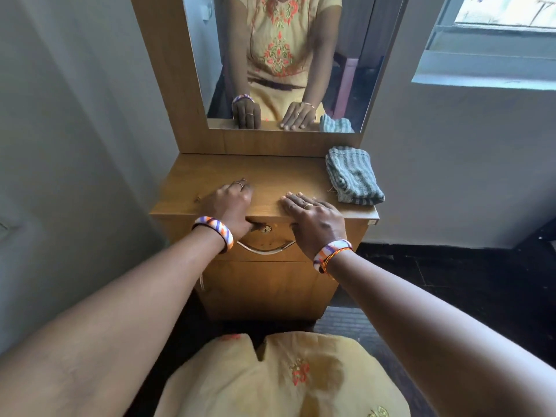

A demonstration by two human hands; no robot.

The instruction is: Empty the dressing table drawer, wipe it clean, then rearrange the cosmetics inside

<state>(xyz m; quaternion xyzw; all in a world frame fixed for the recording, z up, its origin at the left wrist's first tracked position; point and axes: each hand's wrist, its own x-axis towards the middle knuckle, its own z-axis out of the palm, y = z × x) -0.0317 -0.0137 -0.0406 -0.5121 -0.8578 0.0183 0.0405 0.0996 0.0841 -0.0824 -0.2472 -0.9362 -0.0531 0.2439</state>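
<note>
Under the tabletop edge, closed wooden drawer (264,245), curved handle (266,248).

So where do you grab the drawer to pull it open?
By the curved metal handle on the drawer front. It bows out from the wood, leaving a gap behind, so fingers can hook in from the front, likely from below, and pull straight towards you. Neither hand is on it yet.

The wooden drawer (264,245), shut beneath the dressing table's surface (270,173), showed a curved metal handle (266,249) and a small brass keyhole (266,229), while a folded grey striped cloth (352,176) lay at the surface's right rear corner.
</note>
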